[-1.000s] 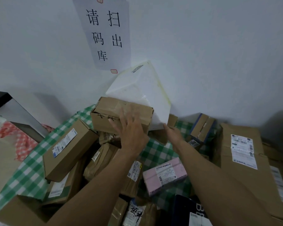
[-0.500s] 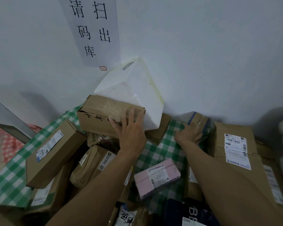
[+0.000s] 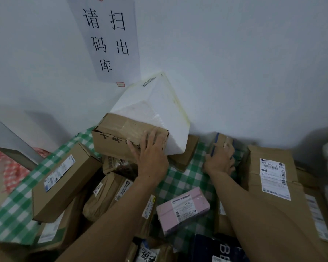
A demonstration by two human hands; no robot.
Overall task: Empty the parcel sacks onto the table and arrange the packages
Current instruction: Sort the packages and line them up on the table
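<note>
Parcels (image 3: 64,180) lie heaped on the counter (image 3: 178,178), so emptying looks largely done, while arranging seems barely begun, judging by the jumble. The left grip (image 3: 151,157) lies flat, fingers spread, on a brown box (image 3: 121,135) touching the foam box (image 3: 159,110) at the wall. The right grip (image 3: 219,161) curls round a small box (image 3: 222,142) nearby.

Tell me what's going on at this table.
A person is sorting parcels on a green checked tablecloth. The left hand presses flat on a cardboard box set against a white foam box by the wall. The right hand grips a small box with blue tape. Other parcels, including a pink box, lie scattered around.
</note>
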